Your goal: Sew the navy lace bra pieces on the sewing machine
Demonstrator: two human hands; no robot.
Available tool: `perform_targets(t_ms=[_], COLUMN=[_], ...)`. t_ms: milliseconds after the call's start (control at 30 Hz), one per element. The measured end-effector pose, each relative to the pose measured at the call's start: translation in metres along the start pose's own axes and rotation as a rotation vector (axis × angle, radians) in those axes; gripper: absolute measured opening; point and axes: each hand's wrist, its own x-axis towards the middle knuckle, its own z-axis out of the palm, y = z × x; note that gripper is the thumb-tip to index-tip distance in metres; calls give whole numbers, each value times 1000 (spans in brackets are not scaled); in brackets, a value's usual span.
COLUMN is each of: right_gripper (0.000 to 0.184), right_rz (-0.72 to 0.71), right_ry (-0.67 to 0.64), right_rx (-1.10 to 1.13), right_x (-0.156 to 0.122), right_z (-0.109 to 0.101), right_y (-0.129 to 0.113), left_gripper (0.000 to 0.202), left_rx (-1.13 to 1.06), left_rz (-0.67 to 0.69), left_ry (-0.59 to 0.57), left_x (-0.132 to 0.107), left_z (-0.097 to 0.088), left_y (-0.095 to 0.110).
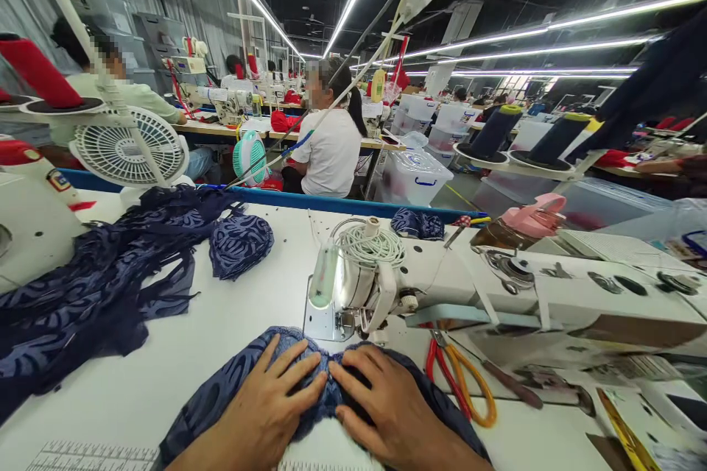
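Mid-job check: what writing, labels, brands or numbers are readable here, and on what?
No text reads clearly.
Blurred: small red-and-blue badge on the white machine at far left.
Too small: numerals on the printed ruler strip at the white table near edge; only tick marks show.
Unreadable: yellow measuring tape, lower right.

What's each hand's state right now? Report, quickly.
Left hand: open, fingers spread, pressed flat on the navy lace piece, gripping nothing.
Right hand: open, flat on the same piece, gripping nothing.
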Motion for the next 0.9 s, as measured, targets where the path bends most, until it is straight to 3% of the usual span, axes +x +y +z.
perform_targets(t_ms=[100,200,300,433,500,633,800,900], right_gripper=[41,32,35,37,32,26,32,23], right_rz=[23,58,60,20,-7,41,270,352], right_ry=[52,-9,-43,20,74,130,99,85], right_rx=[85,135,105,1,13,101,-21,-78], right_x=[-3,-3,-7,-27,-40,-48,-9,12], right_z=[-3,-8,-14,-18,-19,-20,-8,2], right_y=[2,4,3,-4,-9,-15,-6,-1], left_gripper=[72,69,68,57,53,44,25,35], left_rx=[8,18,37,60,48,-131,-338,-400], left_rz=[0,2,9,16,38,-54,-377,-461], left_ry=[13,60,147,432,520,438,247,163], left_x=[1,3,2,-12,-24,-31,15,40], left_z=[-1,-1,3,11,9,-13,-26,-23], left_y=[2,2,2,8,13,20,12,5])
